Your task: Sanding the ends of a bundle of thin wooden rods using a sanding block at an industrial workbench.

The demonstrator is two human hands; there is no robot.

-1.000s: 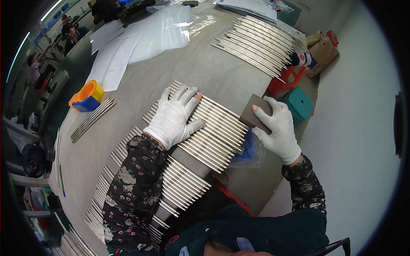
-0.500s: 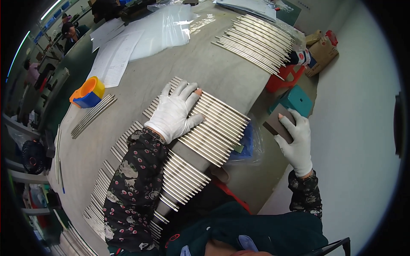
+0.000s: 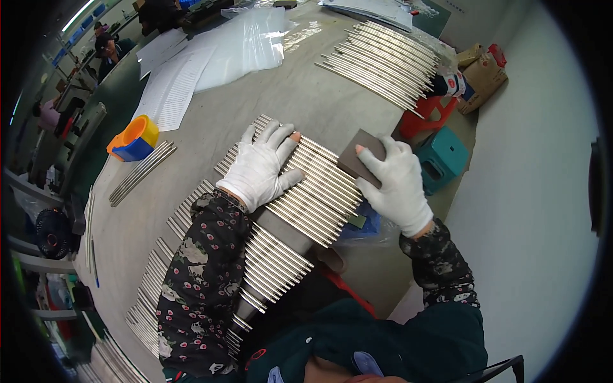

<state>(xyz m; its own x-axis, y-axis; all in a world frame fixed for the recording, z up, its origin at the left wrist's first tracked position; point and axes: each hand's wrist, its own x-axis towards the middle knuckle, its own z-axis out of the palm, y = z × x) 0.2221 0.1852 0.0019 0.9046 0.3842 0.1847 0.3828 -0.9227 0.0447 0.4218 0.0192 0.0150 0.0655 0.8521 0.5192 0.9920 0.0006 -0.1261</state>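
Observation:
Several thin shiny metal rods (image 3: 319,191) lie side by side on the grey table, their ends toward its right edge. Spread flat across them is my left hand (image 3: 258,166), in a white glove with some bare fingertips. My right hand (image 3: 399,185), gloved the same way, grips a dark brown rectangular block (image 3: 363,155). The block is at the right ends of the rods; whether it touches them I cannot tell exactly. A second row of rods (image 3: 274,265) lies nearer me, partly hidden under my left forearm.
More rods (image 3: 383,64) lie at the far right. On the left are a yellow and blue tape dispenser-like ring (image 3: 137,137), a small rod bundle (image 3: 142,173) and paper sheets (image 3: 169,96). A teal stool (image 3: 442,156), a red stool (image 3: 429,118) and a cardboard box (image 3: 483,80) stand beyond the table edge.
My right hand has moved left with the block, from beyond the table edge to the rods' right ends. My left hand has stayed flat on the rods.

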